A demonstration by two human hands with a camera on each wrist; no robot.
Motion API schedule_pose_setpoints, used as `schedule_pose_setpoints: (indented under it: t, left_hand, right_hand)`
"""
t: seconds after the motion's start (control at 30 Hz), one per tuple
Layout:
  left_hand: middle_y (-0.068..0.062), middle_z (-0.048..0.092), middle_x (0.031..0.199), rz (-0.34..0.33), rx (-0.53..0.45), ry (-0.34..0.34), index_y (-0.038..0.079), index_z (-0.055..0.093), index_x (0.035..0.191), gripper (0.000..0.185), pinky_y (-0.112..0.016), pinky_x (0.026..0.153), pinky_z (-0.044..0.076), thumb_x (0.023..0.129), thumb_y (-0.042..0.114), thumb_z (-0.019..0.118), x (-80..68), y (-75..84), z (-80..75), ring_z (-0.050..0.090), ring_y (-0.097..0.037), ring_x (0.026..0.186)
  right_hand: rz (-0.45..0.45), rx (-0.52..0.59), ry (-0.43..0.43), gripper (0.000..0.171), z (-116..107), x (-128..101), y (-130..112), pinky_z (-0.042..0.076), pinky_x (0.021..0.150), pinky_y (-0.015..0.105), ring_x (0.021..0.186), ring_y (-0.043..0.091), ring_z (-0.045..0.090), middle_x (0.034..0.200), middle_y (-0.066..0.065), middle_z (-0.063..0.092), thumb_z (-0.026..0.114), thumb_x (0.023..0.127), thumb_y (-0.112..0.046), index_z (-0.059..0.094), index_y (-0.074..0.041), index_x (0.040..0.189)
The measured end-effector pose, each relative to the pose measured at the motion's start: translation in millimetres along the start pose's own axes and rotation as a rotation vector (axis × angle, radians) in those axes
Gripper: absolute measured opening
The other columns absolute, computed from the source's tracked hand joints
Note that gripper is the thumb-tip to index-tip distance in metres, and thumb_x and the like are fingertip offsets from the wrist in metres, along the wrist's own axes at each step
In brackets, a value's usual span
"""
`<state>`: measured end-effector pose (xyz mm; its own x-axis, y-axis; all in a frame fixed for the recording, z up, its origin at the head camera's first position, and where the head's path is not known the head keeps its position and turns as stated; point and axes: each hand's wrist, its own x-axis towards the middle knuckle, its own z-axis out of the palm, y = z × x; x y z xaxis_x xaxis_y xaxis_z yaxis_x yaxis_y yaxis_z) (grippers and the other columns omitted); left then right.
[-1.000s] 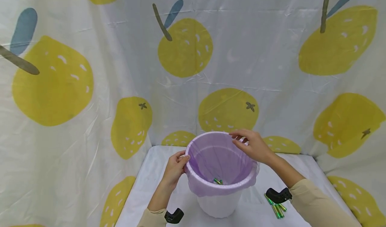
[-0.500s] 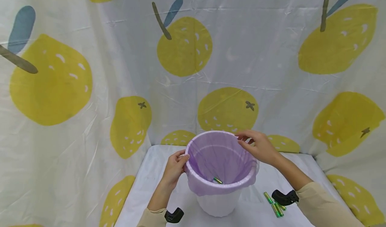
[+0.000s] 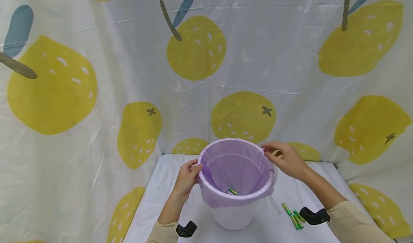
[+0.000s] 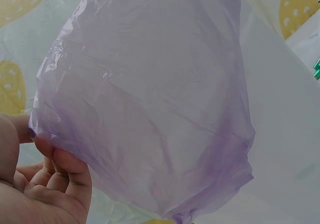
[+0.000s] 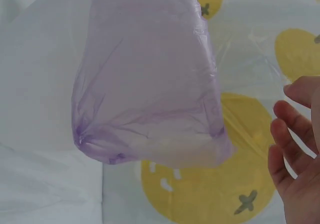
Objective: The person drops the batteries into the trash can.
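Observation:
A white trash can (image 3: 237, 218) stands upright on the table, lined with a purple trash bag (image 3: 237, 164) folded over its rim. At the left of the rim my left hand (image 3: 185, 178) pinches the bag's edge between thumb and fingers; the left wrist view also shows this grip on the bag (image 4: 150, 99). At the right rear of the rim is my right hand (image 3: 288, 160), its fingertips right by the edge in the head view. The right wrist view shows its loosely bent fingers apart from the bag, holding nothing. A green and gold battery (image 3: 233, 191) lies inside the bag.
Several green and gold batteries (image 3: 293, 218) lie on the white-covered table (image 3: 190, 221), right of the can and close to the right wrist's black camera (image 3: 314, 216). A white curtain (image 3: 290, 56) printed with yellow fruit hangs behind and along both sides.
My right hand has moved right along the back of the rim, from the rear toward the right rear. My left hand keeps its grip on the left side.

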<state>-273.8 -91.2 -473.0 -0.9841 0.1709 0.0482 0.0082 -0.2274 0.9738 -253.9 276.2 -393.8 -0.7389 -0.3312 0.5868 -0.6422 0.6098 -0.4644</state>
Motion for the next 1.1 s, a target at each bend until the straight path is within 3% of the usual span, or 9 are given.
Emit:
schedule_pose_setpoints:
  t: [0.4,1.1]
  left_hand:
    - [-0.001,0.064,0.084,0.001,-0.005,-0.003,-0.013,0.051,0.140,0.043,-0.021,0.062,0.051,0.104,0.006,0.062,0.4,1.6,0.9,0.056,-0.007,0.069]
    - [-0.002,0.064,0.085,0.001,-0.005,-0.012,-0.014,0.050,0.140,0.043,-0.021,0.063,0.052,0.104,0.006,0.061,-1.1,1.5,0.9,0.057,-0.007,0.071]
  right_hand:
    - [0.065,-0.058,0.049,0.026,-13,-25,11,0.053,0.071,0.023,0.086,0.008,0.062,0.097,-0.005,0.071,0.075,0.092,0.001,0.074,-0.006,0.117]
    - [0.084,-0.117,0.149,0.029,-21,-78,39,0.048,0.066,0.013,0.080,0.004,0.060,0.090,-0.003,0.070,0.078,0.086,0.007,0.075,-0.005,0.112]
